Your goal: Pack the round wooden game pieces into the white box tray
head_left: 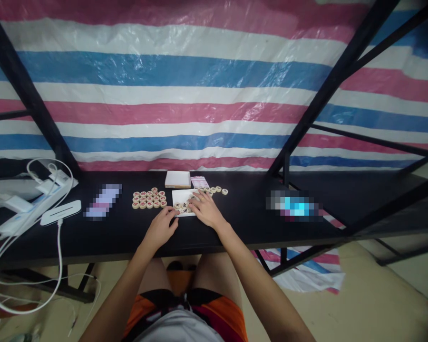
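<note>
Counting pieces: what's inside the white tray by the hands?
Inside the white tray, round pieces with dark markings lie mostly toward its near side. The right hand covers its right part, the left hand some of its left edge; anything beneath is hidden.

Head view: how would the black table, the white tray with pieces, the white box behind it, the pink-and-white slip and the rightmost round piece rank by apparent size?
1. Black table
2. White tray and white box: order unsure, since the right hand partly covers the tray
3. Pink-and-white slip
4. Rightmost round piece
</note>
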A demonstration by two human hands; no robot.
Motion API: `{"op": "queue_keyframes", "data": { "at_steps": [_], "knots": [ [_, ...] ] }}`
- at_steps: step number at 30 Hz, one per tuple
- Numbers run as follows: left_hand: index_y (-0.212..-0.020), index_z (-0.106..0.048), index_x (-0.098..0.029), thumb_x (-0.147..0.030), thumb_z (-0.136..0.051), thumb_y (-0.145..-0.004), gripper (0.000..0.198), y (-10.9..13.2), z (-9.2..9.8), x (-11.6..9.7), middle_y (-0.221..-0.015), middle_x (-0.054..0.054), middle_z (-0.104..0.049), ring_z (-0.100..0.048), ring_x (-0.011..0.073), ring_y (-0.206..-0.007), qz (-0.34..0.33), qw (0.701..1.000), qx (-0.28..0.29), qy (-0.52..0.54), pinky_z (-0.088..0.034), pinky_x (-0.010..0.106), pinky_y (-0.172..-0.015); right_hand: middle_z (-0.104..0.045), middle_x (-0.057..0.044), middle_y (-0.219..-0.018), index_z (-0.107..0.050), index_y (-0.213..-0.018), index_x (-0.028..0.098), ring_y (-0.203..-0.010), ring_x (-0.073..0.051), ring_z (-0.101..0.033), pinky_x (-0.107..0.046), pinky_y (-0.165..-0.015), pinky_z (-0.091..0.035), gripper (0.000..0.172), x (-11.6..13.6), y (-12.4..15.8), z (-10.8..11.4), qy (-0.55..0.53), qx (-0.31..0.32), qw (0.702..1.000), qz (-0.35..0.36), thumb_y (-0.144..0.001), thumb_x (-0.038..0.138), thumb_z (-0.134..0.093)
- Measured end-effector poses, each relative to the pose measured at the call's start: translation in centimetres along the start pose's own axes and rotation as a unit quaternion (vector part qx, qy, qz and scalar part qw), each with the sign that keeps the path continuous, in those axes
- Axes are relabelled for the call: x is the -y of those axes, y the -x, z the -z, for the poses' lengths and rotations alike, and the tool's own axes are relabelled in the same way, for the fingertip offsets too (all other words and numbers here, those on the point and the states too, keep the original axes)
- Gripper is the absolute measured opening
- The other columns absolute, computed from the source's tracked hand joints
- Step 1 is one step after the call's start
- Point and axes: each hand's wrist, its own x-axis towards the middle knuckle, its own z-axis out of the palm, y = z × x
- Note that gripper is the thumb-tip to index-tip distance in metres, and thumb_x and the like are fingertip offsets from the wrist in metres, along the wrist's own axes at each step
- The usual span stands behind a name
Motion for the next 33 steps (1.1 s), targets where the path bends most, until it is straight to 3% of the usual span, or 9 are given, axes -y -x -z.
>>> {"op": "queue_keyframes", "data": {
  "at_steps": [17,28,33],
  "knots": [
    [-0.106,-0.062,-0.021,-0.023,-0.045,-0.087,0.025,-0.05,0.11,0.00,-0.111,0.007,-0.056,-0.058,0.0193,-0.098,0.004,1.000,0.000,0.001,-0.048,0.033,-0.087,-0.049,-0.007,-0.136,-0.059,-0.122,0.028,-0.135,-0.026,-0.028,-0.048,-0.109,-0.022,0.044,-0.10,-0.18,-0.41,-0.010,0.053,0.997,-0.055,-0.095,0.049,-0.032],
    [-0.105,-0.062,-0.022,-0.023,-0.046,-0.087,0.024,-0.08,-0.02,0.15,-0.111,0.006,-0.056,-0.058,0.0189,-0.098,0.002,1.000,0.003,0.007,-0.048,0.032,-0.087,-0.054,-0.014,-0.126,-0.067,-0.104,0.020,-0.127,-0.028,-0.039,-0.047,-0.106,-0.029,0.037,0.10,0.10,-0.24,0.016,-0.039,0.999,-0.034,-0.093,0.044,-0.041],
    [-0.105,-0.062,-0.021,-0.022,-0.046,-0.088,0.024,-0.10,0.13,-0.02,-0.112,0.006,-0.056,-0.057,0.0194,-0.100,0.005,1.000,0.005,0.007,-0.048,0.033,-0.088,-0.050,-0.013,-0.133,-0.061,-0.118,0.018,-0.131,-0.027,-0.035,-0.045,-0.107,-0.029,0.040,-0.10,0.19,-0.28,0.014,-0.045,0.999,-0.027,-0.093,0.042,-0.041]
  ]
}}
